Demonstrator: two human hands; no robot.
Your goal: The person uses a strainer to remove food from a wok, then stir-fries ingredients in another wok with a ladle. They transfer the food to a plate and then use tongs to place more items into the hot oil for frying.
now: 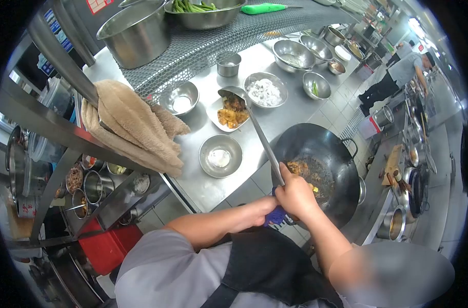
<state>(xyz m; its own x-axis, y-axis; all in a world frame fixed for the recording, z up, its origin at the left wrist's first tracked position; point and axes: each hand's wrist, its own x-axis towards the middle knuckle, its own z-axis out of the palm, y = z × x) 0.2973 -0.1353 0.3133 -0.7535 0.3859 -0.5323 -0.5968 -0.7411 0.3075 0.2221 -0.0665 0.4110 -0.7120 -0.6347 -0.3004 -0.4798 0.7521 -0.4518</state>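
Note:
My right hand (294,192) is closed around the long handle of a metal ladle (263,138). The ladle's head rests over a white dish (217,117) on the steel table, touching browned chunks of food (233,114) in it. Close by, my left hand (266,206) grips a blue-purple cloth (278,216) at the near edge of a large black wok (342,159). The wok's handle under the cloth is hidden. Oily brown bits of food (308,172) and sauce lie inside the wok, which is held beside the table edge.
Metal bowls (220,156) with white contents stand around the dish. A tan towel (134,126) hangs over a rail at left. Above the table, a mesh-covered shelf (193,51) carries a steel pot (134,33). Another person (406,72) works at the stove line on the right.

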